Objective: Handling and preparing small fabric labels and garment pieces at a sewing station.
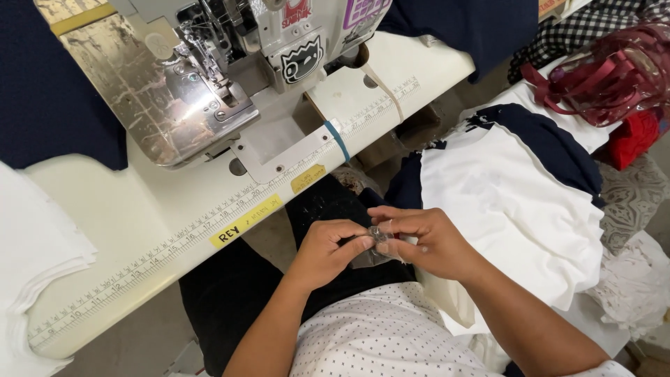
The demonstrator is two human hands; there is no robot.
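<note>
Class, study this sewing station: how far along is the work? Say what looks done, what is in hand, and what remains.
Done: hard to tell; white cut pieces lie stacked on the table's left. In hand: the left hand and right hand pinch a small clear packet over the lap. Left: nothing lies under the sewing machine foot; the white and navy garments wait alongside.

Sewing machine bed plate point(150, 98): bare metal, glossy but scuffed and scratched; the machine head point(293, 28) is smooth painted metal bearing glossy stickers. Table top point(139, 209): smooth, matt cream laminate edged with a printed ruler strip point(209, 227). White garment pieces point(516, 202) and navy fabric point(42, 91): soft matt knit cloth; the red bag point(607, 77) is shiny translucent plastic.
</note>
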